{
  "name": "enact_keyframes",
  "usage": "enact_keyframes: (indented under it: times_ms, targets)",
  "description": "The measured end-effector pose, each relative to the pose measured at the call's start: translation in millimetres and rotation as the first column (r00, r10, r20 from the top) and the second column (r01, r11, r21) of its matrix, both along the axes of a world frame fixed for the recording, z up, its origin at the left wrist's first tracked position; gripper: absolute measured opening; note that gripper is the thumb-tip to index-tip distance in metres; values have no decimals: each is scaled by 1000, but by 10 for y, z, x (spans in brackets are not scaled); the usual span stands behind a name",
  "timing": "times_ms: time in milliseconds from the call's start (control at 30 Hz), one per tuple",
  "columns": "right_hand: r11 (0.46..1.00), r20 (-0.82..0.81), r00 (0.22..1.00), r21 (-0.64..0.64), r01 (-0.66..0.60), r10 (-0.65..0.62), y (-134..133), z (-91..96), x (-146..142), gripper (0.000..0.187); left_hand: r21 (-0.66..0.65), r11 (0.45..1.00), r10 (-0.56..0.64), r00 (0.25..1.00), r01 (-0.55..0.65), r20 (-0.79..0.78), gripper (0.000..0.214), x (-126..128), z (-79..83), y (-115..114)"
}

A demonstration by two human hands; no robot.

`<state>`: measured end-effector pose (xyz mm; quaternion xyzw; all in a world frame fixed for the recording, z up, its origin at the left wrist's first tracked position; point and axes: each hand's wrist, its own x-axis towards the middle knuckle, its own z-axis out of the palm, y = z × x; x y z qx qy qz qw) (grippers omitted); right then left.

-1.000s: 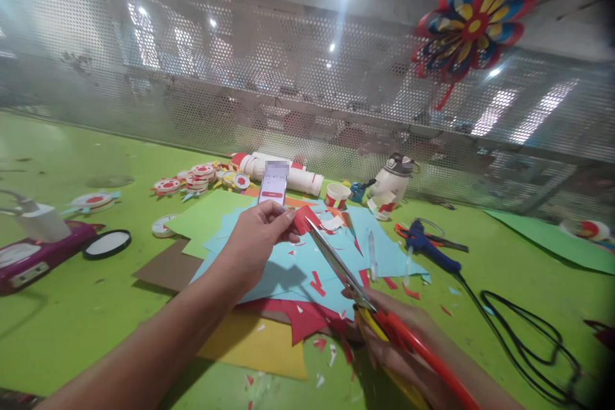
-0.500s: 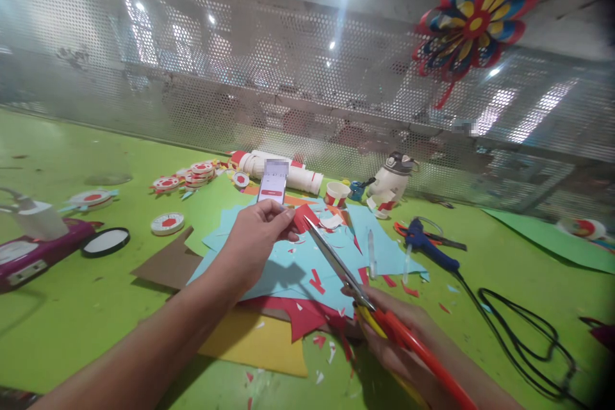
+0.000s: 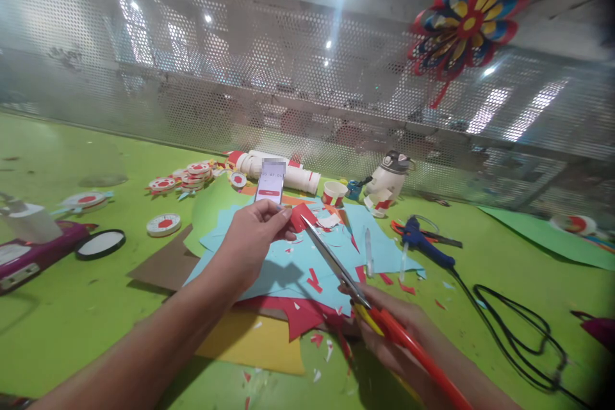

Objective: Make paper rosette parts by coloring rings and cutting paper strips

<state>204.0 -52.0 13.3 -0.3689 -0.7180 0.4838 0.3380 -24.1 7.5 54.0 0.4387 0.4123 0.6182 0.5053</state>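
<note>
My left hand (image 3: pixel 252 240) pinches a small piece of red paper (image 3: pixel 302 216) above the pile of coloured sheets. My right hand (image 3: pixel 394 336) grips scissors (image 3: pixel 336 266) with red and yellow handles; their long blades point up and left and their tips touch the red piece. Under both hands lie light blue sheets (image 3: pixel 288 262), a red sheet (image 3: pixel 300 317) and a yellow sheet (image 3: pixel 252 343), strewn with small red scraps.
A phone (image 3: pixel 270 182) stands propped behind the paper. Round red-and-white paper discs (image 3: pixel 192 174) lie at the back left, with white tubes (image 3: pixel 288 173) and a paper cup (image 3: pixel 334 193). A blue glue gun (image 3: pixel 423 243) with black cord (image 3: pixel 519 327) lies right. A perforated metal wall carries a paper flower (image 3: pixel 468 16).
Hands and scissors keep their hold on the red piece; the view has shifted slightly, so everything sits a little to the left and higher.
</note>
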Motion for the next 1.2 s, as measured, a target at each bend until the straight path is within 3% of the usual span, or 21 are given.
enact_keyframes:
  times_ms: [133,300,500,633,833,967,1067,1200]
  targets:
    - [999,-90,996,-31,-5,2,-11,11,-32,27,-1,1000,-4,1000,4,6,17,-2,-10,-5]
    - [1000,-61,998,-25,4,-5,-51,89,-41,34,-3,1000,-9,1000,9,12,17,-9,2,-11]
    - [991,102,994,132,23,-37,-17,38,3,35,5,1000,-15,1000,15,8,18,-12,-12,0]
    - [991,124,990,124,49,-64,-29,44,17,32,7,1000,-28,1000,28,7,18,-16,-17,-1]
    - [961,299,945,273,46,-130,-4,59,53,35,-6,999,-38,999,38,32,18,-14,1,-5]
    - [955,276,957,297,4,-89,10,80,65,33,-9,999,-40,998,40,40,17,-18,-4,4]
    - [966,222,972,257,17,-76,-3,83,52,33,-15,999,-41,999,41,35,16,-23,-12,11]
    - [995,98,995,97,28,-38,-26,60,2,34,-15,999,-40,999,40,27,15,-26,-17,11]
